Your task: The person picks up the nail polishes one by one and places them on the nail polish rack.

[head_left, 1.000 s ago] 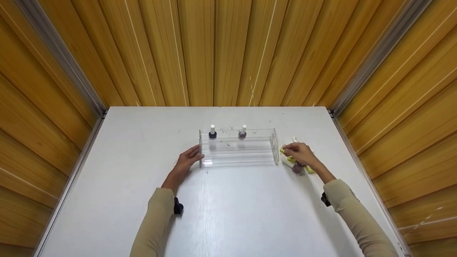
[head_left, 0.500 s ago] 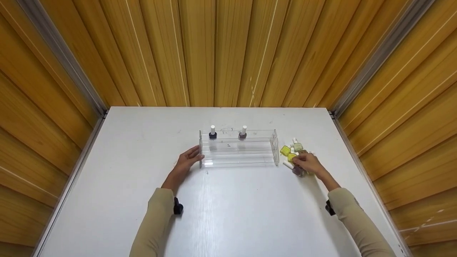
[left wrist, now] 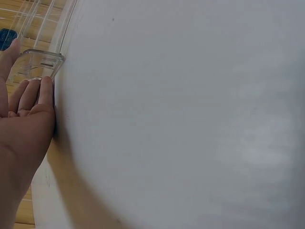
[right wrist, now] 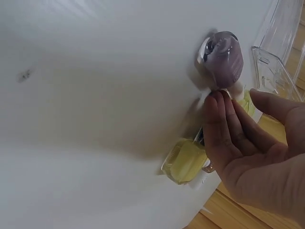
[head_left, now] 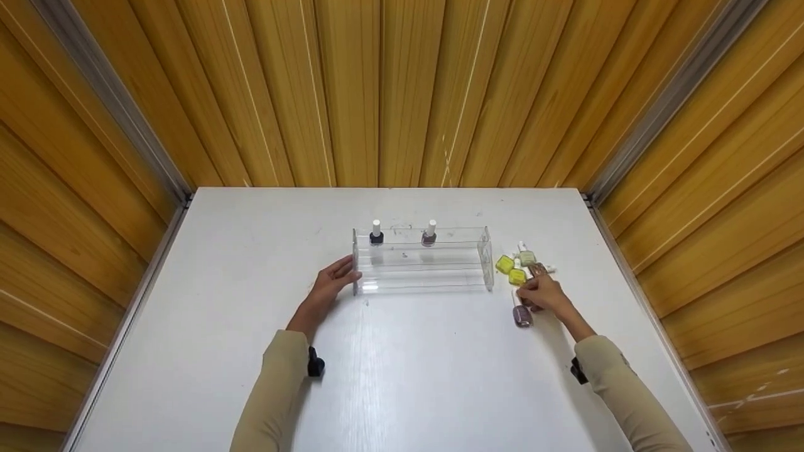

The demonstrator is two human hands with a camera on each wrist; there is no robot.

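On the surface (head_left: pixel 402 376), right of the clear rack (head_left: pixel 427 267), the purple bottle (head_left: pixel 522 316) is being touched at its cap end by the close-set fingers of the right hand (head_left: pixel 543 295); whether it is being pinched cannot be told. The rack's left panel is being held between the left hand's (head_left: pixel 328 282) thumb and barely parted fingers.

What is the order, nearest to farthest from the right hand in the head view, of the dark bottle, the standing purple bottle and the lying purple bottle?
1. Lying purple bottle: beside the right hand, on the table.
2. Standing purple bottle: near the middle of the rack.
3. Dark bottle: near the rack's left end.
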